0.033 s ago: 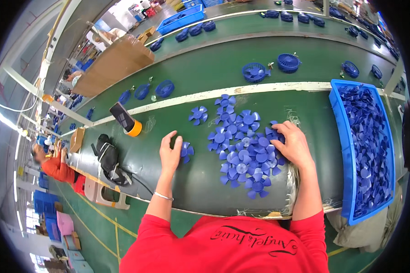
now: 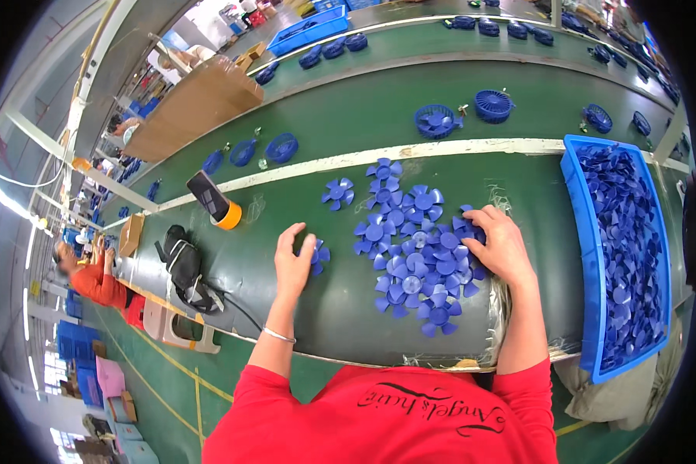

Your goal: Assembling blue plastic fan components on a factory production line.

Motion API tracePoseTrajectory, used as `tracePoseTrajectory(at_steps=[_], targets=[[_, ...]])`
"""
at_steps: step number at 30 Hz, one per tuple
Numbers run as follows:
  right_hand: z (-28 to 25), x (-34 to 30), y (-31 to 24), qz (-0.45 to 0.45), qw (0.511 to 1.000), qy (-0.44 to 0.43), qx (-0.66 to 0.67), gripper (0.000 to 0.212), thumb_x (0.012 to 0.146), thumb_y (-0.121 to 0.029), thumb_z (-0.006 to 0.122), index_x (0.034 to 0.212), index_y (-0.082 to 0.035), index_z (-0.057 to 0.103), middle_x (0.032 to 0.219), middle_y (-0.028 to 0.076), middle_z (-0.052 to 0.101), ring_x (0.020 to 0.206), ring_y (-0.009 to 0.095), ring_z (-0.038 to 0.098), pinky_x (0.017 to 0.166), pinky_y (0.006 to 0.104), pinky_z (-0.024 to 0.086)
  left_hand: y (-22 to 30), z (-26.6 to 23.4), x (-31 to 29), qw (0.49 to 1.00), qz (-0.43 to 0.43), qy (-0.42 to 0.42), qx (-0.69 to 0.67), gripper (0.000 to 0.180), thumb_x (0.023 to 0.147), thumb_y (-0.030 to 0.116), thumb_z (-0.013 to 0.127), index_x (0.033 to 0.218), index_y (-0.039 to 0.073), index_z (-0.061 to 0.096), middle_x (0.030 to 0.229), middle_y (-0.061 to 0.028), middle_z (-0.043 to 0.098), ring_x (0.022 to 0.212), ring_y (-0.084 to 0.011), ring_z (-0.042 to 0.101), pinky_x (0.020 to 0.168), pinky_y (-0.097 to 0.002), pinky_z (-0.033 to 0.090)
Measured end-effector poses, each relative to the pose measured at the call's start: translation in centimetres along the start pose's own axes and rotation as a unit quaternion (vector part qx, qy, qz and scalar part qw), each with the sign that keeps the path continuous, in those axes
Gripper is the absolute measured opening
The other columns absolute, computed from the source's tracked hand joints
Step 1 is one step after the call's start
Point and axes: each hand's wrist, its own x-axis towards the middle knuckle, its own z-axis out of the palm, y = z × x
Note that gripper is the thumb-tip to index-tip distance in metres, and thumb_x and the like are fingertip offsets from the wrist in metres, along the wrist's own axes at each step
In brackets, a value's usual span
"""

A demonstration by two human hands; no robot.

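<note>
A loose pile of blue plastic fan blades covers the middle of the green worktop. My left hand is left of the pile with thumb and fingers apart. Just beside its thumb lies a single fan blade, partly hidden by the hand. At the pile's right edge, the thumb and fingers of my right hand close round another fan blade, which my fingers cover in part. One more separate fan blade lies up and left of the pile.
On the right stands a blue bin full of fan blades. A phone on an orange-based holder and a black bag are at left. Beyond the white rail, a green belt carries round blue fan housings. Another person sits far left.
The fan housings on the belt have shifted very slightly right. My left hand has barely moved, and my right hand stays at the pile's edge.
</note>
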Motion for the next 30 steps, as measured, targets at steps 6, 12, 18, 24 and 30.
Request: tracePoseTrajectory(at_steps=[6,12,18,24,30], targets=[[-0.5,0.1,0.0,0.003,0.998,-0.045,-0.054,0.042,0.066,-0.006,0.069,0.106,-0.007,0.061,0.095,0.011,0.057,0.094,0.031,0.056,0.083,0.0393,0.046,1.5,0.8,-3.2,0.991,0.085,-0.079,0.063,0.046,0.077,0.015,0.07,0.12,0.006,0.056,0.131,-0.0168,0.048,0.117,-0.0337,0.05,0.097,-0.0405,0.042],[-0.1,0.6,1.2,0.091,0.972,0.076,0.202,0.034,0.084,-0.007,0.061,0.117,-0.004,0.056,0.079,0.01,0.057,0.066,0.019,0.059,0.064,0.0309,0.049,2.1,1.3,-3.9,0.992,0.095,-0.06,0.056,0.045,0.077,0.014,0.07,0.119,0.007,0.057,0.128,-0.0156,0.051,0.113,-0.0318,0.054,0.095,-0.0383,0.044],[-0.4,0.3,3.0,0.176,0.957,0.219,-0.077,0.037,0.08,-0.011,0.064,0.115,-0.002,0.056,0.08,0.013,0.06,0.075,0.031,0.062,0.069,0.039,0.05,3.6,1.8,-4.3,0.993,0.087,-0.079,0.013,0.047,0.075,0.015,0.072,0.119,0.006,0.056,0.129,-0.0158,0.049,0.117,-0.0331,0.05,0.096,-0.0403,0.042],[-2.5,-0.5,-0.6,0.16,0.986,0.047,-0.012,0.032,0.06,-0.016,0.077,0.087,-0.003,0.064,0.082,0.012,0.062,0.077,0.031,0.062,0.068,0.0391,0.048,5.4,1.7,-5.3,0.988,0.145,-0.045,0.025,0.05,0.071,0.016,0.075,0.117,0.005,0.056,0.126,-0.0143,0.052,0.124,-0.0334,0.044,0.103,-0.0431,0.034],[-1.6,-1.2,-1.2,0.081,0.984,-0.137,-0.074,0.044,0.048,-0.023,0.084,0.081,-0.002,0.063,0.071,0.01,0.061,0.068,0.026,0.06,0.063,0.0367,0.047,5.6,0.9,-6.4,0.994,0.078,-0.02,0.076,0.059,0.07,0.018,0.076,0.122,0.005,0.051,0.129,-0.0147,0.049,0.124,-0.0331,0.042,0.102,-0.0431,0.034]])
